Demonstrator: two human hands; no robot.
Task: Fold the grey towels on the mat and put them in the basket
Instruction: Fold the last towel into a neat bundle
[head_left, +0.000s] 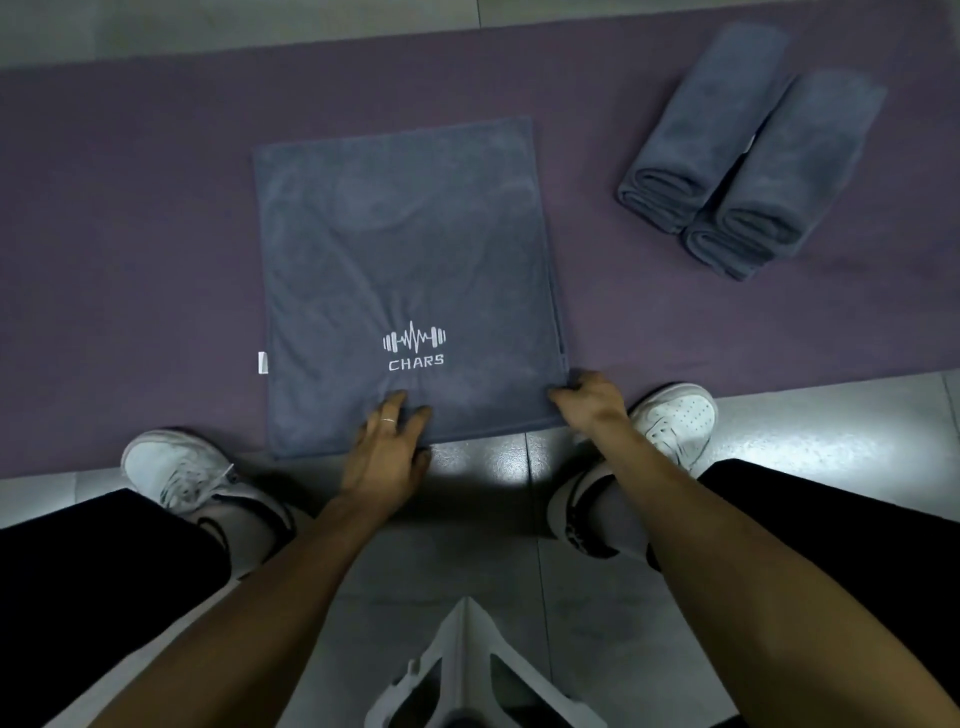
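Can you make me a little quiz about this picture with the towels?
1. True or false: the right hand pinches a near corner of the flat towel.
2. What word is on that towel?
3. Where are the folded towels? A) on the purple mat B) in a basket C) on a shoe

Key: 1 true; 2 CHARS; 3 A. The left hand rests flat on the near edge.

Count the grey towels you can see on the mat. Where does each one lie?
4: one spread flat at the mat's near edge; three folded at far right, two side by side, one under them. More may be hidden.
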